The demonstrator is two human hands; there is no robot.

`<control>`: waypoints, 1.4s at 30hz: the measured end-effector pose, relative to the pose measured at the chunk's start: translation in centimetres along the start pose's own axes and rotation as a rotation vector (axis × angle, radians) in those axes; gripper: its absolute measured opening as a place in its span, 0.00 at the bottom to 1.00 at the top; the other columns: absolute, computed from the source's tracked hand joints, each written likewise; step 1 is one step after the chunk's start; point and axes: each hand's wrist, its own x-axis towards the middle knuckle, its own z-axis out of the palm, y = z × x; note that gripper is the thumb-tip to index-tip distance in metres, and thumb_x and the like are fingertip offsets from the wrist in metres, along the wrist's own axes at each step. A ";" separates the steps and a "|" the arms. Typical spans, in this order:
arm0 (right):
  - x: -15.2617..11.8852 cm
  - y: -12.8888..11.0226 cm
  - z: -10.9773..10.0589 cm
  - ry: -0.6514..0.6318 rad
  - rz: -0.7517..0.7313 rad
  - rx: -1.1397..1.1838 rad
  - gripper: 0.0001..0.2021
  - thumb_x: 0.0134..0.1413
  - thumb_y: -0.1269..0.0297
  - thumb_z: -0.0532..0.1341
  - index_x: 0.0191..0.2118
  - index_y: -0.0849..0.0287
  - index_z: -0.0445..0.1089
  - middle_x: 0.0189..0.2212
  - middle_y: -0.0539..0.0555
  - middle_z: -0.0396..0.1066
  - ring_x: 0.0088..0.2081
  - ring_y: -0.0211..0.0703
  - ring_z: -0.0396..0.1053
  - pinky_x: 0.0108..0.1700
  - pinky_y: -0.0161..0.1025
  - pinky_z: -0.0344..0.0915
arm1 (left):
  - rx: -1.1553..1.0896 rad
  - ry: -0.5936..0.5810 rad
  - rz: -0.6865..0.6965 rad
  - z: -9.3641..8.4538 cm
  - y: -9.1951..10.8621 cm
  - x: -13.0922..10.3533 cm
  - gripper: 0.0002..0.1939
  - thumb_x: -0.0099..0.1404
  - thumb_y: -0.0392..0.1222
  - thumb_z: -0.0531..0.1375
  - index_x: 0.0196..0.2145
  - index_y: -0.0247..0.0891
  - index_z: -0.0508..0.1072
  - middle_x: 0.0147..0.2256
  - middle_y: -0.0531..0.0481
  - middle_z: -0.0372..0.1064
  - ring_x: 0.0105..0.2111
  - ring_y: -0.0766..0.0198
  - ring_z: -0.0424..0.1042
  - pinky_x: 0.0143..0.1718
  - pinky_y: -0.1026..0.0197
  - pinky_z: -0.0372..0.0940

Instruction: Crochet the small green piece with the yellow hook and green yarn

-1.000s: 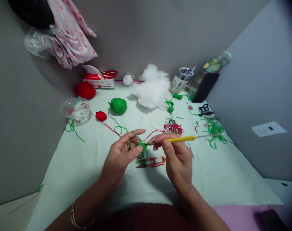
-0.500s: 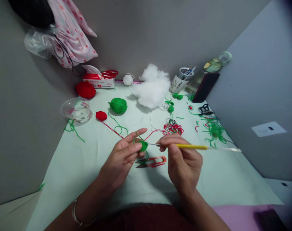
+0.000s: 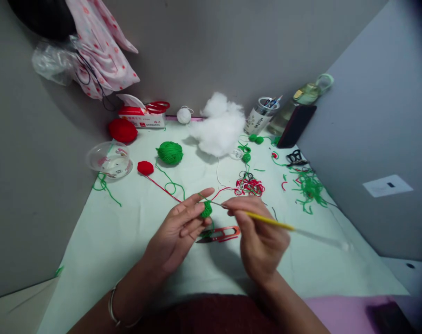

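Green crocheted piece (image 3: 206, 210) is pinched by the left hand (image 3: 179, 225); right of that grip, the yellow-handled crochet hook (image 3: 269, 220) is held by the right hand (image 3: 261, 239) — its working loop could be dropped if tension were slackened.

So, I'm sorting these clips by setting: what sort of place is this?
Probably a small yarn-craft workspace, perhaps a desk nook: a grey wall rises behind, a green yarn ball lies on the pale cloth, and the right hand holds a yellow-handled hook.
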 end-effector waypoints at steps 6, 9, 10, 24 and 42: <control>0.9 0.0 0.1 -0.079 0.243 0.217 0.08 0.68 0.66 0.63 0.40 0.51 0.82 0.35 0.51 0.82 0.37 0.43 0.76 0.40 0.42 0.73 | 0.218 0.010 0.218 -0.3 -0.5 0.1 0.18 0.61 0.38 0.73 0.49 0.45 0.84 0.34 0.54 0.72 0.28 0.71 0.64 0.36 0.66 0.64; 0.7 0.5 0.1 -0.027 0.336 0.263 0.07 0.67 0.63 0.64 0.40 0.52 0.82 0.34 0.51 0.80 0.33 0.40 0.74 0.37 0.40 0.72 | 0.319 -0.002 0.229 -0.5 -0.7 -0.1 0.17 0.64 0.42 0.71 0.51 0.46 0.84 0.35 0.51 0.73 0.35 0.65 0.67 0.36 0.63 0.62; 0.7 0.7 0.0 -0.010 0.375 0.306 0.07 0.68 0.62 0.64 0.40 0.52 0.82 0.34 0.51 0.79 0.32 0.39 0.73 0.37 0.39 0.72 | 0.331 0.003 0.229 -0.6 -0.7 -0.1 0.16 0.64 0.43 0.71 0.50 0.46 0.84 0.35 0.51 0.72 0.35 0.64 0.67 0.36 0.63 0.61; 0.0 -0.2 0.1 -0.138 -0.144 -0.105 0.12 0.69 0.76 0.56 0.48 0.55 0.74 0.37 0.53 0.80 0.36 0.42 0.75 0.39 0.41 0.72 | 0.388 0.094 0.353 -0.5 -1.0 -0.1 0.19 0.60 0.37 0.72 0.50 0.45 0.82 0.33 0.55 0.70 0.32 0.67 0.67 0.35 0.65 0.64; 0.3 -0.3 -0.3 -0.067 0.221 0.283 0.10 0.73 0.68 0.58 0.43 0.53 0.77 0.36 0.49 0.79 0.34 0.36 0.76 0.38 0.35 0.74 | 0.367 0.036 0.261 -0.8 -0.5 -0.3 0.19 0.63 0.41 0.71 0.52 0.46 0.82 0.36 0.53 0.71 0.33 0.67 0.67 0.35 0.64 0.63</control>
